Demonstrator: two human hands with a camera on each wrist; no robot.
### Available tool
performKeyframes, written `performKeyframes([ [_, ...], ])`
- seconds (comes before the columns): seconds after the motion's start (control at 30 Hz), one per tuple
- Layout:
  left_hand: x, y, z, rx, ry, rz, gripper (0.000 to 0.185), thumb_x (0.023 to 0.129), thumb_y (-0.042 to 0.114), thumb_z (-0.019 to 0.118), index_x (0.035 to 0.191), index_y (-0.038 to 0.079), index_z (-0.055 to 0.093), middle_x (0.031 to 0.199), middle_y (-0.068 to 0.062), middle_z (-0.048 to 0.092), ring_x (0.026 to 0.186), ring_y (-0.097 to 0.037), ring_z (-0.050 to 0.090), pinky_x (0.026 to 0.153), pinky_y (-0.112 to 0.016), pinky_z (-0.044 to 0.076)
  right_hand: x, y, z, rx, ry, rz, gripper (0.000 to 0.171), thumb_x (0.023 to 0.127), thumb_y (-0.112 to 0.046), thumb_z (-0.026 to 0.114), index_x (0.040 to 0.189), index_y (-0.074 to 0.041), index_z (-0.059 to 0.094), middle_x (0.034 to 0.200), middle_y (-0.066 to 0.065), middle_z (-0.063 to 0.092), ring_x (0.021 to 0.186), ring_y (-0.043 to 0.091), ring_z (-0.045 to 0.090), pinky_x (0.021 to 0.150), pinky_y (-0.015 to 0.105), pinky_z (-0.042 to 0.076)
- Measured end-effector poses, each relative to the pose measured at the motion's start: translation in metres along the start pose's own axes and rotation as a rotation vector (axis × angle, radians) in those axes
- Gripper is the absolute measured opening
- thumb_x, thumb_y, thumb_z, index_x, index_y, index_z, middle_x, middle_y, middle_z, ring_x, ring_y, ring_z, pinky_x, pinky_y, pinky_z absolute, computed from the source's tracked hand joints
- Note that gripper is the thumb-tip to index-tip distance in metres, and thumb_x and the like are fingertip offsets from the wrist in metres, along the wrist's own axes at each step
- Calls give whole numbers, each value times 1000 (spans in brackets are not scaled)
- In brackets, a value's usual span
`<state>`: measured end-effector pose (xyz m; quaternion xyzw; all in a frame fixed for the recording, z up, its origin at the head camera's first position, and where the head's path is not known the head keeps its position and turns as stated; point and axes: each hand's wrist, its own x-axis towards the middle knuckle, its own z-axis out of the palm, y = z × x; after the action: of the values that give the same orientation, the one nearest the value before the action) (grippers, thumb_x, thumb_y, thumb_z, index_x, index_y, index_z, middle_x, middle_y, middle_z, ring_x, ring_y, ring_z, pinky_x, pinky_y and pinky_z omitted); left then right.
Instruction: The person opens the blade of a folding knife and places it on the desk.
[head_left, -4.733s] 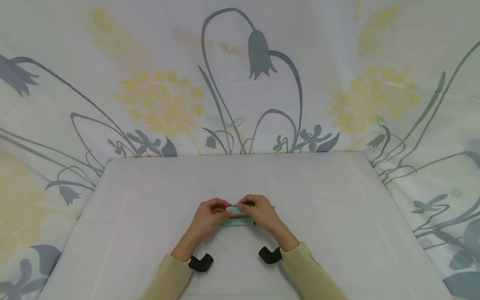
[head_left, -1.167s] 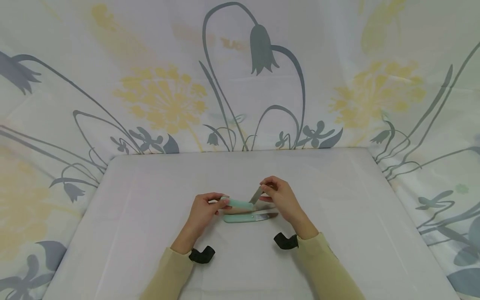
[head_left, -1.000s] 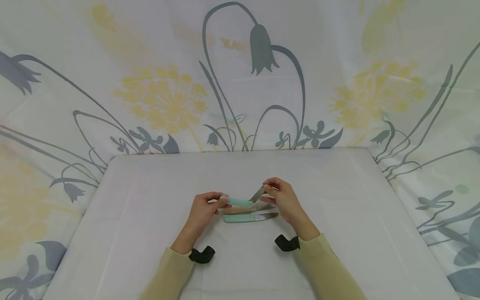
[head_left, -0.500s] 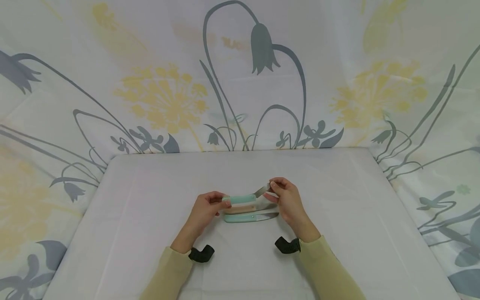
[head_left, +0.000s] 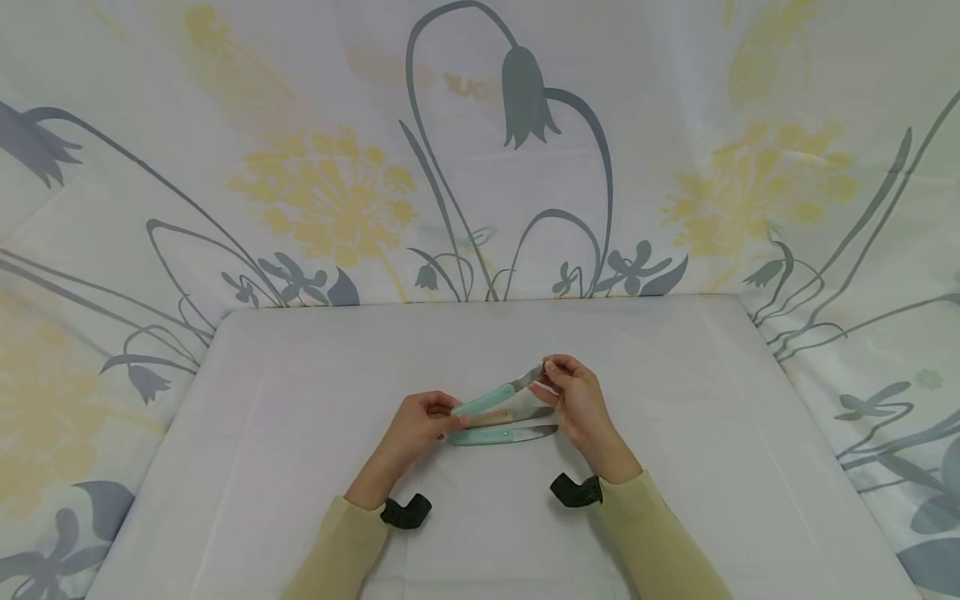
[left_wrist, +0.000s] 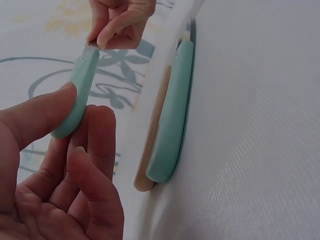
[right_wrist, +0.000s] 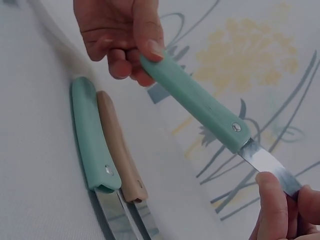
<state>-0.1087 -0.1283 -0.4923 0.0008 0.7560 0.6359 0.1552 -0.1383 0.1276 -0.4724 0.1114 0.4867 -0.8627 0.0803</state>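
I have the mint-handled folding knife raised above the table, my left hand pinching its handle end, my right hand pinching the unfolded blade, so setting it beside the two laid knives seems next.

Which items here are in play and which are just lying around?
In play: mint-handled folding knife, handle end pinched by left hand, blade pinched by right hand.
Lying about: second mint knife and beige-handled knife, side by side on the table.
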Motion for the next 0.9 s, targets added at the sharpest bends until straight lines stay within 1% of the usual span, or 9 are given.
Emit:
performKeyframes([
  [0.1,0,0,1,11,-9,4,25,83,13,81,102,0,69,87,-4,69,75,-14,61,61,-28,47,-1,-1,1,12,6,1,8,103,2,49,103,-1,56,95,6,56,83,14,61,76,29,57],
  [0.2,0,0,2,15,-9,-5,26,83,13,80,103,0,69,87,-4,70,76,-14,62,62,-28,47,-1,-2,0,9,2,2,12,103,2,49,99,-4,58,96,6,57,83,14,61,76,30,57],
  [0.27,-1,0,1,13,-2,-8,27,84,13,80,105,0,69,88,-4,70,77,-14,63,64,-30,47,-2,-2,0,1,-12,2,11,102,2,50,100,-3,59,97,8,57,84,16,60,77,31,57],
  [0.4,-1,-3,0,19,39,-3,28,84,13,80,107,0,70,92,-3,70,80,-14,63,68,-32,48,-3,-4,-3,-50,-42,7,6,102,0,52,104,0,58,103,14,56,89,19,62,82,34,56],
  [0.47,0,-3,-2,24,61,1,27,84,13,80,106,2,71,93,-3,71,82,-14,63,69,-32,49,-3,-4,-4,-98,-43,9,7,101,0,53,107,3,56,105,15,56,89,19,64,82,34,56],
  [0.63,4,-4,-8,22,98,22,22,85,12,77,106,6,75,95,-3,70,83,-16,62,72,-30,49,-1,-5,-11,-267,-32,4,14,100,-3,57,111,6,57,102,9,61,89,18,67,82,33,56],
  [0.73,6,-4,-11,23,102,32,21,88,11,74,108,5,75,96,-5,69,83,-17,62,72,-29,50,1,-5,-15,-379,-24,-4,15,99,-4,60,111,6,59,98,7,65,88,16,67,80,31,56],
  [0.9,11,-5,-14,32,93,38,22,89,6,72,111,4,72,101,-7,67,85,-17,62,73,-27,51,4,-2,-20,-550,-5,-29,22,97,-4,63,114,10,60,93,9,68,83,14,65,74,28,56],
])
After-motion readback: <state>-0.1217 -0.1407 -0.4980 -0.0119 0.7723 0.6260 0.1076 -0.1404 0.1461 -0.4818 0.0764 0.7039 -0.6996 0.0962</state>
